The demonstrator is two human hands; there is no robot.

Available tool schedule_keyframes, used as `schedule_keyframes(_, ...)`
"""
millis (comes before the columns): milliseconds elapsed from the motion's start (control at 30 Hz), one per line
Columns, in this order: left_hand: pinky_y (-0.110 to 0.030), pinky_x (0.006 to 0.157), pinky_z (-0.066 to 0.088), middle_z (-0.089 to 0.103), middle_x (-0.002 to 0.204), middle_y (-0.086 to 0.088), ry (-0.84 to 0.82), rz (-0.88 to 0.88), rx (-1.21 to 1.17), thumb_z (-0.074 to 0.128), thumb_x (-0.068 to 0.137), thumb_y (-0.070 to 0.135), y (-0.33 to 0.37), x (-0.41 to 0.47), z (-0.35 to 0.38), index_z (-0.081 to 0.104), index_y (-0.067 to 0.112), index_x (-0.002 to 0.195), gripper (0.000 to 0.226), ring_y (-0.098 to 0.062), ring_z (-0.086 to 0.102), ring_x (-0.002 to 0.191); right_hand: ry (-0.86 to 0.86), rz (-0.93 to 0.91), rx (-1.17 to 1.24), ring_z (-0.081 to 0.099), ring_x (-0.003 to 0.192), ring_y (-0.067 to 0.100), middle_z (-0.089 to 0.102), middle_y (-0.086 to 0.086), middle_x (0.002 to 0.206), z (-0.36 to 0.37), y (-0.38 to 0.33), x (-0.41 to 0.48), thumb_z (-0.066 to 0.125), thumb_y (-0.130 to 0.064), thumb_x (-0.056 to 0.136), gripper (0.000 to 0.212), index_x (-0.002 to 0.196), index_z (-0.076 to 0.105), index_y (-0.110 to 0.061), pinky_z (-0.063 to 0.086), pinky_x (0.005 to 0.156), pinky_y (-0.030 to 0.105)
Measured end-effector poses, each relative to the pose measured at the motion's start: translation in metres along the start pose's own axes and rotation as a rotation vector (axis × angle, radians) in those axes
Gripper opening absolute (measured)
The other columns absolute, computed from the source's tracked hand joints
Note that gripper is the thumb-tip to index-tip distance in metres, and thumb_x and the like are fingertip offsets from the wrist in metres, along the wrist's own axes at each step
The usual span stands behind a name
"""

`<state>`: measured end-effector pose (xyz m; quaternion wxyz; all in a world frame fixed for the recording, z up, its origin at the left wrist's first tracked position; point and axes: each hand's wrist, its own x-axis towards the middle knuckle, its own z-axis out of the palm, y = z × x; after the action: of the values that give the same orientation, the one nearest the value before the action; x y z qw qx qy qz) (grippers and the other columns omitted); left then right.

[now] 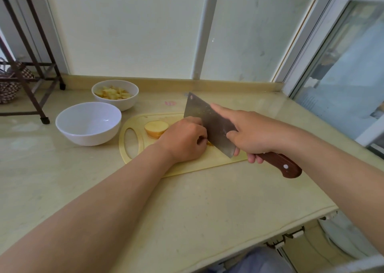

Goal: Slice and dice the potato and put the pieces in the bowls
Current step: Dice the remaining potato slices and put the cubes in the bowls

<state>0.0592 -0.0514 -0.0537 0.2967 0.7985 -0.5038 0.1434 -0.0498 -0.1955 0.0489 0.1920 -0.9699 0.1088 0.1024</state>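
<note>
Potato half (156, 129) sits cut face up on the pale yellow cutting board (187, 164), just left of the left hand (185, 140), whose curled fingers press down on something mostly hidden beneath them, so what they hold cannot be told. Right hand (252, 134) is wrapped around the brown wooden handle of the cleaver (209, 125), index finger stretched along the flat blade, which stands against the left knuckles. On the bench (207, 200) left of the board stand an empty white bowl (88, 123) and, behind it, a second bowl (115, 94) holding diced potato pieces (113, 93).
</note>
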Motion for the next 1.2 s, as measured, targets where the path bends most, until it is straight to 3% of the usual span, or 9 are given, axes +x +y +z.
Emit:
schedule_keyframes(133, -0.038, 0.063, 0.052, 0.061, 0.076, -0.003, 0.000, 0.008, 0.004, 0.063, 0.079, 0.016, 0.001, 0.000, 0.000, 0.075, 0.011, 0.077, 0.013, -0.021, 0.056, 0.071, -0.001, 0.025, -0.011, 0.064, 0.043, 0.016, 0.072, 0.010, 0.091, 0.006, -0.006, -0.002, 0.036, -0.009, 0.104, 0.085, 0.154, -0.001, -0.066, 0.054, 0.045, 0.029)
schedule_keyframes(333, -0.033, 0.060, 0.052, 0.066, 0.077, -0.004, -0.003, 0.023, -0.005, 0.062, 0.074, 0.014, -0.001, 0.000, 0.000, 0.077, 0.013, 0.080, 0.016, -0.024, 0.060, 0.071, 0.045, -0.028, -0.010, 0.076, 0.066, 0.033, 0.071, 0.016, 0.093, 0.016, -0.029, 0.032, 0.038, -0.005, 0.097, 0.091, 0.158, -0.003, -0.059, 0.063, 0.053, 0.041)
schedule_keyframes(400, -0.032, 0.060, 0.052, 0.066, 0.076, -0.004, 0.002, 0.021, -0.001, 0.064, 0.074, 0.013, 0.000, -0.001, -0.001, 0.077, 0.012, 0.079, 0.014, -0.024, 0.060, 0.070, 0.036, -0.040, -0.007, 0.075, 0.062, 0.032, 0.069, 0.015, 0.093, 0.013, -0.027, 0.034, 0.037, -0.003, 0.097, 0.091, 0.158, 0.000, -0.061, 0.063, 0.052, 0.043)
schedule_keyframes(500, -0.035, 0.060, 0.052, 0.062, 0.073, -0.003, 0.011, 0.002, 0.012, 0.065, 0.074, 0.013, 0.000, -0.001, -0.001, 0.074, 0.010, 0.073, 0.009, -0.024, 0.058, 0.069, 0.061, -0.017, 0.081, 0.067, 0.048, 0.022, 0.073, 0.012, 0.088, 0.005, -0.007, 0.024, 0.037, -0.005, 0.100, 0.087, 0.154, 0.007, -0.068, 0.056, 0.045, 0.033)
schedule_keyframes(633, -0.038, 0.069, 0.052, 0.061, 0.079, 0.000, -0.026, -0.053, -0.006, 0.061, 0.077, 0.019, -0.002, 0.000, 0.001, 0.070, 0.012, 0.074, 0.012, -0.020, 0.056, 0.077, 0.189, 0.025, 0.215, 0.063, 0.043, 0.018, 0.075, 0.011, 0.082, -0.012, 0.027, 0.007, 0.042, -0.010, 0.105, 0.079, 0.159, 0.010, -0.058, 0.050, 0.041, 0.029)
schedule_keyframes(867, -0.035, 0.091, 0.043, 0.050, 0.111, 0.001, -0.138, -0.216, -0.011, 0.062, 0.080, 0.028, 0.002, 0.003, -0.004, 0.050, 0.018, 0.109, 0.033, -0.019, 0.046, 0.103, 0.185, 0.113, 0.250, 0.064, 0.045, 0.018, 0.075, 0.012, 0.083, -0.010, 0.057, 0.006, 0.042, -0.011, 0.107, 0.077, 0.160, 0.009, -0.056, 0.051, 0.044, 0.030)
schedule_keyframes(1033, -0.031, 0.105, 0.037, 0.036, 0.149, 0.000, -0.260, -0.313, -0.004, 0.056, 0.089, 0.034, 0.007, 0.005, -0.007, 0.032, 0.019, 0.145, 0.062, -0.020, 0.041, 0.131, 0.117, 0.094, 0.241, 0.064, 0.047, 0.022, 0.071, 0.004, 0.057, -0.007, 0.053, 0.018, 0.041, -0.009, 0.107, 0.078, 0.161, 0.010, -0.054, 0.053, 0.046, 0.033)
schedule_keyframes(1100, -0.031, 0.111, 0.030, 0.027, 0.157, 0.001, -0.308, -0.319, 0.011, 0.053, 0.093, 0.035, 0.007, 0.007, -0.007, 0.022, 0.019, 0.152, 0.069, -0.020, 0.033, 0.140, 0.100, 0.078, 0.201, 0.066, 0.048, 0.021, 0.074, 0.007, 0.070, -0.006, 0.047, 0.019, 0.040, -0.008, 0.106, 0.079, 0.160, 0.009, -0.057, 0.055, 0.047, 0.033)
schedule_keyframes(1200, -0.031, 0.110, 0.032, 0.034, 0.155, 0.000, -0.325, -0.316, 0.018, 0.051, 0.095, 0.037, 0.007, 0.008, -0.007, 0.021, 0.020, 0.153, 0.067, -0.020, 0.036, 0.138, 0.063, 0.050, 0.135, 0.065, 0.046, 0.017, 0.072, 0.012, 0.088, -0.004, 0.036, 0.016, 0.039, -0.009, 0.106, 0.080, 0.159, 0.007, -0.059, 0.056, 0.048, 0.032)
